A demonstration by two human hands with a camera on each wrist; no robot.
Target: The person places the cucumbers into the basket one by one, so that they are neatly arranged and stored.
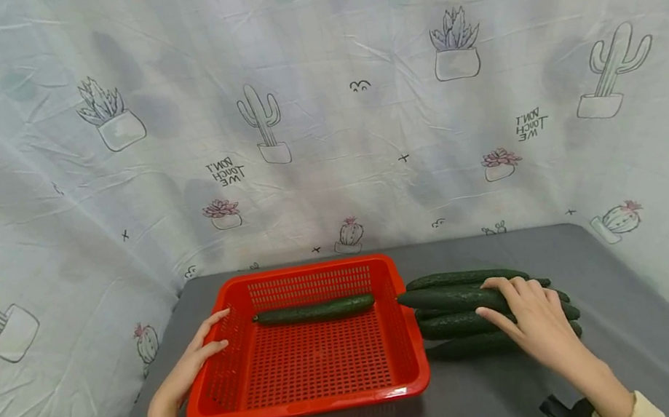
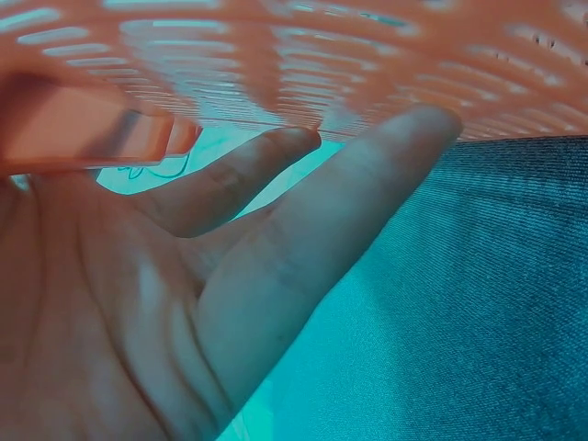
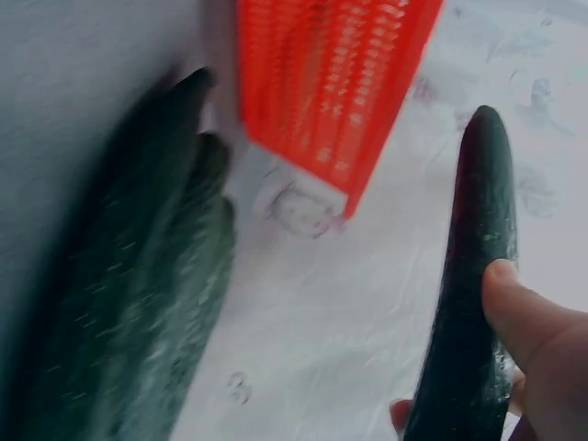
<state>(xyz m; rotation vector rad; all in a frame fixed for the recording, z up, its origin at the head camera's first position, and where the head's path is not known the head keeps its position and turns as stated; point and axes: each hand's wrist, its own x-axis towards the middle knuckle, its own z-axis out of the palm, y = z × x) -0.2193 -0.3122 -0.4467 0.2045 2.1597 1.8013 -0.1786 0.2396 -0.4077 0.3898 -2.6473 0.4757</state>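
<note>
In the head view, my right hand [image 1: 536, 322] grips a dark green cucumber [image 1: 449, 298] above several others. The right wrist view shows its thumb pressed along the side of this cucumber [image 3: 473, 266]. The cucumber's far tip overlaps the right rim of a red plastic basket [image 1: 422, 356]. My left hand [image 1: 185, 370] rests against the basket's left side with thumb and fingers extended. From the left wrist, straight fingers [image 2: 340, 211] touch the slotted basket wall [image 2: 322, 46]. Inside the basket, one cucumber [image 1: 318, 311] lies crosswise near the back wall.
A loose pile of cucumbers [image 1: 460, 325] lies right of the basket on the grey table [image 1: 474, 406]. Behind and beside the table hangs a pale cloth [image 1: 347, 125] printed with potted cacti. A black strap [image 1: 554, 411] is near the right wrist.
</note>
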